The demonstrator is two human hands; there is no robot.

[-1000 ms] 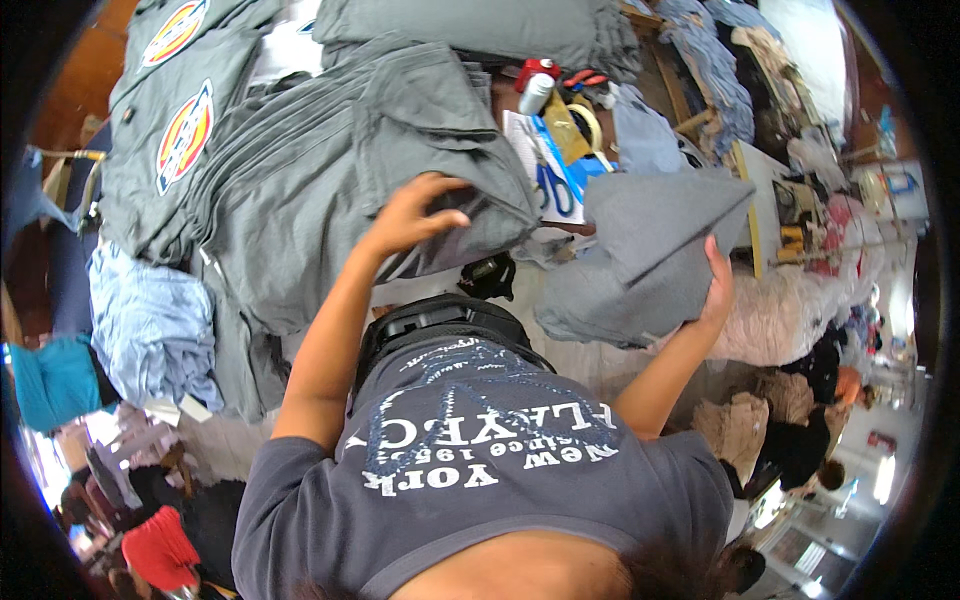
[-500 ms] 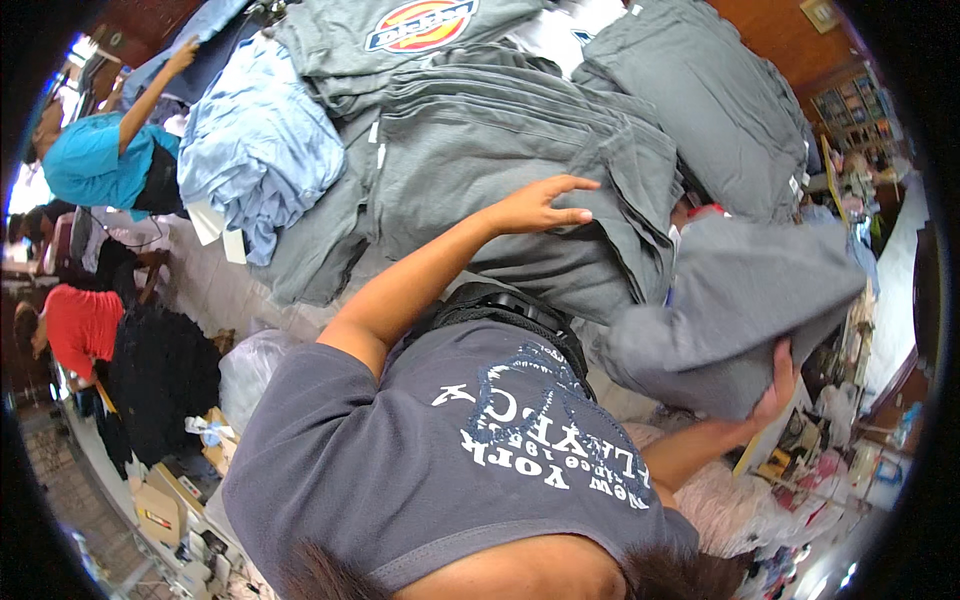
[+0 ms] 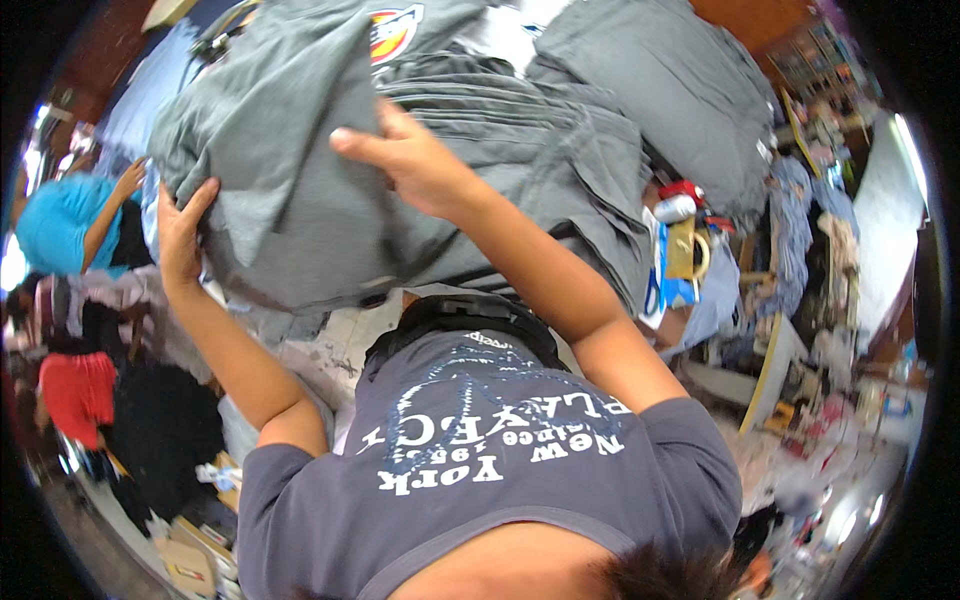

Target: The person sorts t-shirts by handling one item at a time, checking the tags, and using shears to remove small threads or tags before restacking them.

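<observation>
A loose grey garment (image 3: 290, 200) hangs raised over the left front of the pile; its cut cannot be made out. At its left edge my left hand (image 3: 182, 235) grips it, thumb in front and fingers partly hidden by the fabric. My right hand (image 3: 425, 165) holds its right side, with the thumb stretched across the cloth and most fingers out of sight. Behind and right of it lies a thick stack of folded grey garments (image 3: 530, 135). A grey garment with a colourful printed logo (image 3: 392, 35) is partly covered by the raised cloth.
Another grey garment pile (image 3: 660, 80) rises at the far right. Beside it are a tape roll (image 3: 703, 257), a blue packet (image 3: 680, 290) and a red item (image 3: 682, 190). At left, a person in a turquoise top (image 3: 65, 225) works near a black cloth heap (image 3: 165, 410).
The grey garment has swung from my right side across to the left over the pile. My right hand travelled with it, and my left hand moved left and took hold of its edge.
</observation>
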